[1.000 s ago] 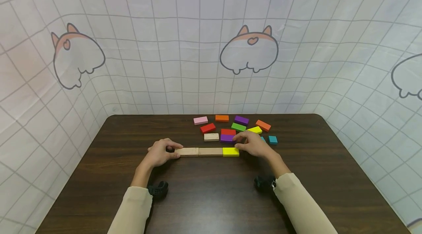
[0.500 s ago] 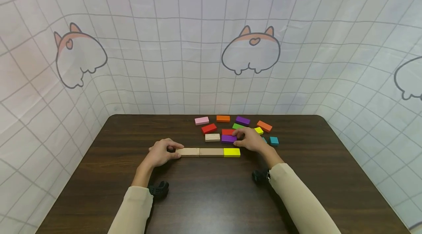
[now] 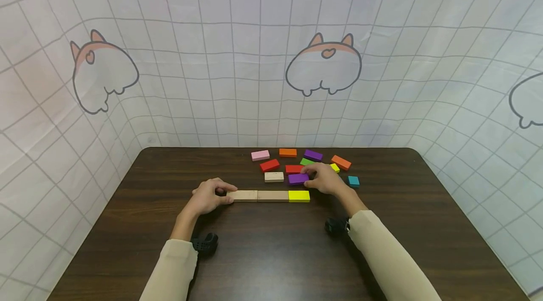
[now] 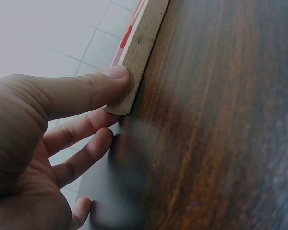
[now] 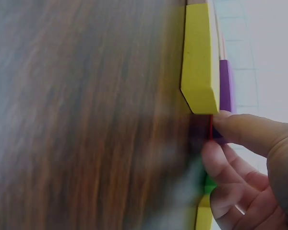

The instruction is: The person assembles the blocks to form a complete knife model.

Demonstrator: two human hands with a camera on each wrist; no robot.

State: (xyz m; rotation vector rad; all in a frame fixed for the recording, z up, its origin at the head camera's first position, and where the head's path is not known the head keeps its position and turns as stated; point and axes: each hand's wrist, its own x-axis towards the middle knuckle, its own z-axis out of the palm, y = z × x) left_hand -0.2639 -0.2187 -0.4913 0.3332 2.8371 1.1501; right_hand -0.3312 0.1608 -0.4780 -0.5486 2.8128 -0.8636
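A row of blocks lies on the table in the head view: a plain wooden block (image 3: 244,196) at the left, another plain wooden block (image 3: 273,196) in the middle, and a yellow block (image 3: 299,196) at the right. My left hand (image 3: 208,196) pinches the row's left end, the thumb (image 4: 116,73) on its near side and a finger behind. Behind the yellow block, my right hand (image 3: 326,180) pinches the right end of a purple block (image 3: 298,179) between thumb (image 5: 230,123) and forefinger. A red block (image 3: 293,169) lies just behind the purple one.
Several loose blocks are scattered at the back, among them a short plain wooden block (image 3: 274,177), a pink block (image 3: 260,155) and a second purple block (image 3: 313,155). A small blue block (image 3: 353,181) is right of my right hand. A patterned curtain (image 3: 237,103) stands behind the table.
My right hand has moved a little forward and left onto the purple block, which has slid slightly right and uncovered more of the table beside the short wooden block. The left hand stays put.
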